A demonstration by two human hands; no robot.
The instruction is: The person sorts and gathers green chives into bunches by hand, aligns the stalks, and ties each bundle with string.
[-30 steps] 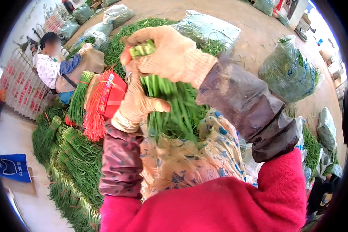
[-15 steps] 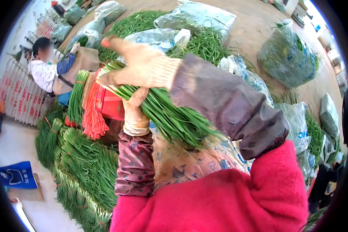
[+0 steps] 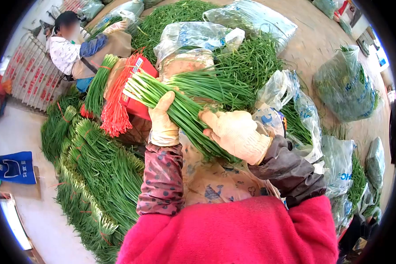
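A bunch of green chives (image 3: pixel 187 121) slants across the front of my body, pale stem ends at the upper left and leafy ends at the lower right. My left hand (image 3: pixel 164 119), in a pale glove, is closed around it near the stems, thumb on top. Farther down the leaves, my gloved right hand (image 3: pixel 240 134) grips the same bunch, some bare fingertips showing. Just beyond the stems, red ties (image 3: pixel 116 105) hang over a red box (image 3: pixel 138 108). More loose chives (image 3: pixel 215 86) lie behind the bunch.
Tied chive bundles (image 3: pixel 103 171) are piled at my left, and another bundle (image 3: pixel 100 86) stands by the red ties. Plastic bags (image 3: pixel 345 88) of greens sit at the right. A co-worker (image 3: pixel 70 53) sits at the upper left. Patterned cloth (image 3: pixel 207 185) covers my lap.
My right hand has come down from above the stem ends to the leafy part and now grips it. My left hand still holds the bunch. The view has shifted slightly.
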